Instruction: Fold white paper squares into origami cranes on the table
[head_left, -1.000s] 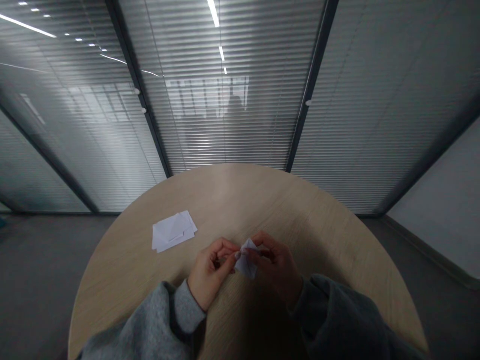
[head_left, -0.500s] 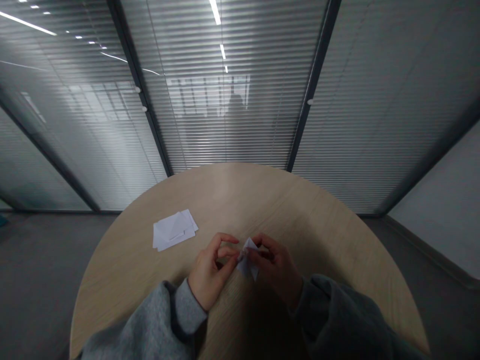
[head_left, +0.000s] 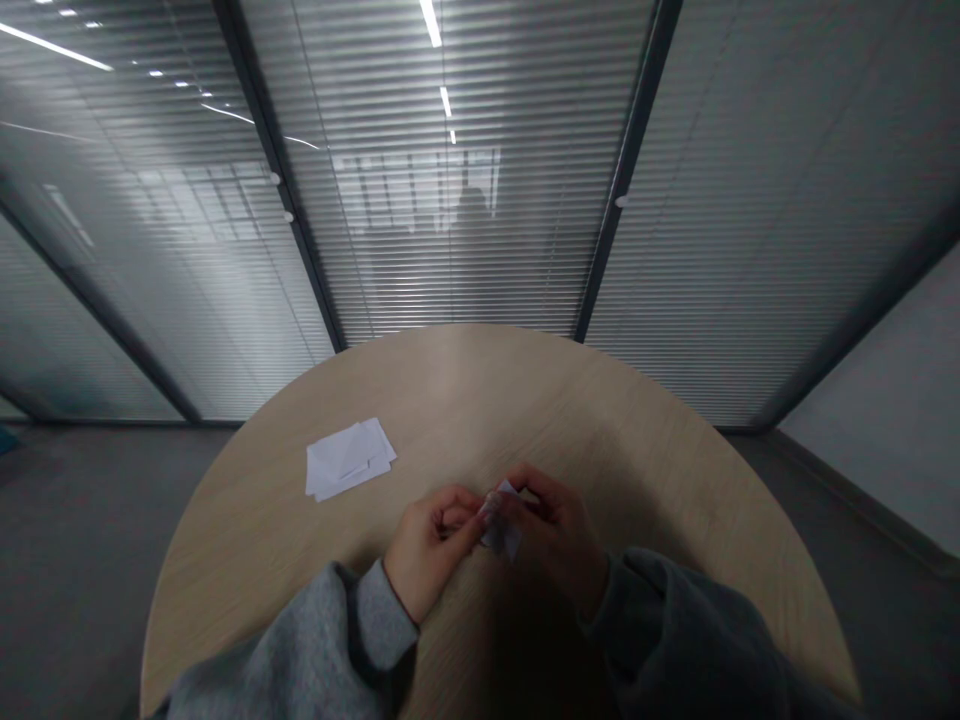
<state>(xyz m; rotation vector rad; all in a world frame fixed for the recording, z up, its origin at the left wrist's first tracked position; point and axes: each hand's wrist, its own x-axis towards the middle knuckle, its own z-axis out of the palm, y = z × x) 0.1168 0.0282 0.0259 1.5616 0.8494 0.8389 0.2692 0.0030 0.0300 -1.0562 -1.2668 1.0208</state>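
Farthest left: a gray floor (head_left: 75,530) ran up to a glass partition (head_left: 165,270), which had horizontal blinds behind it and long ceiling lights reflected across its upper part.

Desk: a round desk (head_left: 525,400) of pale, wood-grained laminate filled the lower middle of the view, its far rim meeting the foot of the glass.

Loose sheets: a small stack of white paper (head_left: 349,460) lay flat on the left of the desk, its sheets slightly fanned and well apart from both hands.

Left hand: the left hand (head_left: 431,540) came in from a gray knit sleeve (head_left: 300,640), with its fingers curled inward and almost closed. Its fingertips pinched the left side of the paper held between the hands.

Held paper: a small piece of folded white paper (head_left: 502,535) sat just above the desk between the two hands, gripped by both. Its folds were mostly hidden by the fingers, so its exact form could not be made out.

Right hand: the right hand (head_left: 559,535) curled over the paper's right side from a darker sleeve (head_left: 667,620), closed firmly enough to hold it, with its fingertips partly hidden behind the paper.

Far right: a plain white wall (head_left: 877,420) met the gray floor beyond the desk, beside the last glass panel.
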